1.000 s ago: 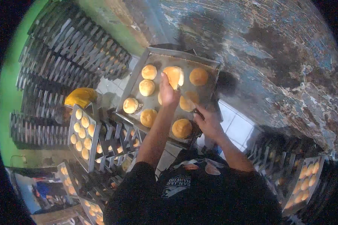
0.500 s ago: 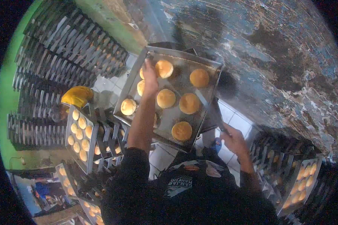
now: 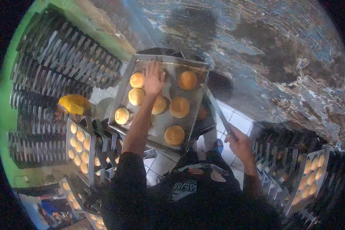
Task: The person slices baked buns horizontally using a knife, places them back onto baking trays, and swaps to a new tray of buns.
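A metal baking tray (image 3: 157, 130) with several round golden buns (image 3: 179, 107) sits in front of me, turned at an angle. My left hand (image 3: 154, 81) lies over its upper left part, fingers stretched out and flat; the hand hides what is directly under the palm. Beside it are a bun (image 3: 137, 80) and another lower down. My right hand (image 3: 239, 143), to the right of the tray, is closed around the handle of a long-bladed knife (image 3: 219, 112). The blade points up and left, with its tip near the tray's right edge.
Tall stacks of dark trays (image 3: 65, 50) line the left wall. Nearer at left, a tilted tray of buns (image 3: 79, 145) stands before more trays; another bun tray (image 3: 308, 180) is at lower right. A person in a yellow top (image 3: 73, 104) is at left. A peeling wall (image 3: 272, 57) rises at right.
My left hand has shifted from upright over the tray's left buns to lying flat with fingers spread. The knife blade has moved from over the tray to along its right edge.
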`<action>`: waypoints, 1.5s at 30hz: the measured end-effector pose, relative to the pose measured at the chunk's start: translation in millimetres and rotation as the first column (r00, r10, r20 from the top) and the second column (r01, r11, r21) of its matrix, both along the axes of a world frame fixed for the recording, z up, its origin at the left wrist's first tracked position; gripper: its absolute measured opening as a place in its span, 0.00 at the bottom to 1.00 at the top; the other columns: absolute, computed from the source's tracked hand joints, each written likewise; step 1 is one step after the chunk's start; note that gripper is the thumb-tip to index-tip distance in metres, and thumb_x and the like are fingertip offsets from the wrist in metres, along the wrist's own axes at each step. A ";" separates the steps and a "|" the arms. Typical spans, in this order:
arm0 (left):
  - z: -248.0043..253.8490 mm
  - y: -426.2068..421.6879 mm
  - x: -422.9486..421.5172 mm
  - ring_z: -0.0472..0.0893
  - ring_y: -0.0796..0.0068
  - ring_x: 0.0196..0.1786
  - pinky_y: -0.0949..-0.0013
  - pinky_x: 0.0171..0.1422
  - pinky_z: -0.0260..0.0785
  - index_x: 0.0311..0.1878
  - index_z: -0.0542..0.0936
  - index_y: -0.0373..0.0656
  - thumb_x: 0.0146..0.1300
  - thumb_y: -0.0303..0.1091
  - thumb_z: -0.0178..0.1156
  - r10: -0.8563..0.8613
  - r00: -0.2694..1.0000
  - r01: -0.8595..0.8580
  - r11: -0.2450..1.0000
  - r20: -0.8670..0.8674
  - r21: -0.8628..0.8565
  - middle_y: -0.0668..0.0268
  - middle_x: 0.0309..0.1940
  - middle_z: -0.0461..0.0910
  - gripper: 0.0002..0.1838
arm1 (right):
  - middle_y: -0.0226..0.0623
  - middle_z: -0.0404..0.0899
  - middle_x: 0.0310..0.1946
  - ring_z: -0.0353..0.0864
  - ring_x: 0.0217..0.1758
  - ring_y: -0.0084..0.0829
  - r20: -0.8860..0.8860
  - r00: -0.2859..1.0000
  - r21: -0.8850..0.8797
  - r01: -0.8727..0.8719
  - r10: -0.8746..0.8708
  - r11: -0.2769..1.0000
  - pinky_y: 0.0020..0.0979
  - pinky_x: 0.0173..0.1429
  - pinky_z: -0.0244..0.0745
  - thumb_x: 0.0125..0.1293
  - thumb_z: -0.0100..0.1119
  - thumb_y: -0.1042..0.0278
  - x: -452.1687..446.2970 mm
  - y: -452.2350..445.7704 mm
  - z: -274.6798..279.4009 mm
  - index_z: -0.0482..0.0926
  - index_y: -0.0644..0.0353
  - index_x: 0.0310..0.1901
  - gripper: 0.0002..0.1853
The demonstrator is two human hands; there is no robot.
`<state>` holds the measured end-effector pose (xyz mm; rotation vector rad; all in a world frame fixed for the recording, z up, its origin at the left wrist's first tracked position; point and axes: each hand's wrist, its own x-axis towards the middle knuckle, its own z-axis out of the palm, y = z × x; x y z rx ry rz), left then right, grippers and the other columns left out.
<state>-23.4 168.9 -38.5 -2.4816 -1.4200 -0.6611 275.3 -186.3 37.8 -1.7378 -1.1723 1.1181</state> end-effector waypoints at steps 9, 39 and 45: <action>-27.8 -19.7 88.1 0.79 0.40 0.60 0.49 0.66 0.72 0.65 0.74 0.38 0.61 0.54 0.69 0.129 0.964 0.029 0.817 0.232 -0.575 0.39 0.52 0.81 0.37 | 0.29 0.82 0.29 0.69 0.20 0.15 -0.060 0.997 0.050 0.055 -0.052 0.997 0.25 0.23 0.66 0.72 0.54 0.70 26.5 -16.6 2.8 0.73 0.57 0.71 0.26; 94.1 -177.5 71.8 0.84 0.73 0.48 0.62 0.54 0.77 0.55 0.81 0.52 0.69 0.59 0.63 0.563 -0.585 0.675 0.737 0.584 -0.034 0.73 0.45 0.86 0.23 | 0.62 0.82 0.43 0.85 0.44 0.59 0.124 0.967 0.507 -0.254 0.222 0.824 0.50 0.49 0.78 0.71 0.56 0.68 -56.4 18.1 40.4 0.71 0.67 0.69 0.26; 68.1 -180.1 81.1 0.83 0.66 0.57 0.57 0.66 0.74 0.60 0.79 0.48 0.71 0.59 0.59 0.540 -0.420 0.790 0.613 0.730 0.001 0.66 0.54 0.85 0.27 | 0.61 0.83 0.40 0.86 0.42 0.58 0.045 0.985 0.505 -0.167 0.167 0.847 0.49 0.49 0.79 0.72 0.56 0.67 -54.0 27.6 43.5 0.72 0.66 0.68 0.25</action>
